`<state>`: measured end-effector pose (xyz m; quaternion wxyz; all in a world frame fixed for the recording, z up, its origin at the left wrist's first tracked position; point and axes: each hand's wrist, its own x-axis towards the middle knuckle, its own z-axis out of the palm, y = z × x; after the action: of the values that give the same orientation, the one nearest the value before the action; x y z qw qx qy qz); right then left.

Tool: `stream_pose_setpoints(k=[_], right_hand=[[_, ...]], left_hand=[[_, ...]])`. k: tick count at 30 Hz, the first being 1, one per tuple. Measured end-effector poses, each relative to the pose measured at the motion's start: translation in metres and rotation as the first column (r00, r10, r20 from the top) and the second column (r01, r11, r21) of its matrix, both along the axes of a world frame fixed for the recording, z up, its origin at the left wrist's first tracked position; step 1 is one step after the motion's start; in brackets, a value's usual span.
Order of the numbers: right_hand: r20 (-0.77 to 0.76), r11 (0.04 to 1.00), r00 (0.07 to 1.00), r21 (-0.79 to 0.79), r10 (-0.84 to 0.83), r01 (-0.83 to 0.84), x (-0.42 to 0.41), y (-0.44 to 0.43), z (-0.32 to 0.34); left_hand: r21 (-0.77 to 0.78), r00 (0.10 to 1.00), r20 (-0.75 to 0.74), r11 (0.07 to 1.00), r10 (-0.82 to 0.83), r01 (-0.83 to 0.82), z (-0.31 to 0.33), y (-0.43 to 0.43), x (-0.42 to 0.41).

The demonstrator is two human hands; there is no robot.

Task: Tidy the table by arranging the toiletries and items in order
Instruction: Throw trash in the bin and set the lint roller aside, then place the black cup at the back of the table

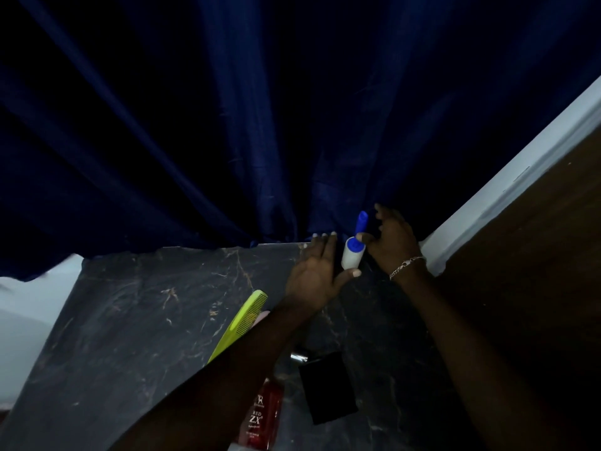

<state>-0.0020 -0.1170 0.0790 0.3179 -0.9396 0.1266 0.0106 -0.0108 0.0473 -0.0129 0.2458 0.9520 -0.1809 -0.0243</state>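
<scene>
A small lint roller, with a white cylindrical roll and a glossy blue plastic handle, is seen at the far edge of the table, against the dark blue curtain. It is flanked by both hands: the left hand is laid flat with fingers together, its thumb touching the roll's lower end, while the right hand is loosely spread, thumb at the handle's base. A chain bracelet is worn on the right wrist. Nearer, a lime-green toothed comb is partly hidden by the left forearm, beside a red bottle and a matte black box. The tabletop is dark and marble-veined.
</scene>
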Motion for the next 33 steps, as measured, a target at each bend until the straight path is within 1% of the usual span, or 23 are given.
stream_pose_setpoints(k=[3, 7, 10, 13, 14, 16, 18, 19, 22, 24, 26, 30, 33], right_hand=[[0.055, 0.998, 0.998, -0.051, -0.033, 0.036, -0.013, -0.001, 0.001], [0.113, 0.991, 0.993, -0.128, -0.017, 0.032, -0.045, -0.001, 0.003], [0.146, 0.987, 0.989, -0.162, 0.021, 0.003, -0.081, 0.007, 0.004], [0.198, 0.958, 0.978, -0.287, 0.068, -0.009, -0.122, 0.021, 0.004], [0.203, 0.962, 0.977, -0.273, 0.071, -0.013, -0.136, 0.026, 0.002], [0.178, 0.990, 0.982, -0.135, 0.059, -0.035, -0.162, 0.037, -0.006], [0.110, 0.998, 0.992, 0.006, 0.057, -0.058, -0.184, 0.045, -0.019], [0.067, 0.997, 0.996, 0.041, 0.064, -0.067, -0.195, 0.049, -0.026], [-0.042, 0.993, 0.996, 0.086, 0.084, -0.080, -0.223, 0.058, -0.049], [-0.104, 0.992, 0.990, 0.092, 0.093, -0.083, -0.235, 0.064, -0.060], [-0.133, 0.991, 0.986, 0.096, 0.102, -0.090, -0.239, 0.068, -0.067], [-0.204, 0.982, 0.977, 0.185, 0.069, -0.031, -0.234, 0.075, -0.073], [-0.304, 0.949, 0.952, 0.311, 0.041, 0.059, -0.230, 0.079, -0.079]], left_hand=[[0.080, 0.993, 0.115, 0.996, -0.035, 0.026, 0.012, 0.012, -0.011], [0.150, 0.978, 0.191, 0.987, -0.090, 0.061, 0.030, 0.028, -0.038], [0.191, 0.971, 0.216, 0.980, -0.101, 0.059, 0.038, 0.042, -0.065], [0.219, 0.970, 0.224, 0.975, -0.096, 0.046, 0.044, 0.057, -0.094], [0.218, 0.970, 0.230, 0.975, -0.085, 0.034, 0.045, 0.062, -0.104], [0.200, 0.975, 0.219, 0.980, -0.047, 0.002, 0.045, 0.071, -0.126], [0.148, 0.985, 0.174, 0.988, 0.011, -0.037, 0.040, 0.079, -0.148], [0.109, 0.989, 0.143, 0.992, 0.045, -0.061, 0.037, 0.083, -0.160], [0.028, 0.987, 0.067, 0.989, 0.146, -0.148, 0.022, 0.089, -0.190], [0.001, 0.977, -0.027, 0.977, 0.213, -0.213, 0.013, 0.088, -0.204], [-0.014, 0.960, -0.108, 0.965, 0.258, -0.261, 0.006, 0.088, -0.212], [0.011, 0.928, -0.239, 0.956, 0.286, -0.292, -0.004, 0.080, -0.222], [-0.091, 0.863, -0.385, 0.917, 0.327, -0.388, -0.007, 0.066, -0.227]])
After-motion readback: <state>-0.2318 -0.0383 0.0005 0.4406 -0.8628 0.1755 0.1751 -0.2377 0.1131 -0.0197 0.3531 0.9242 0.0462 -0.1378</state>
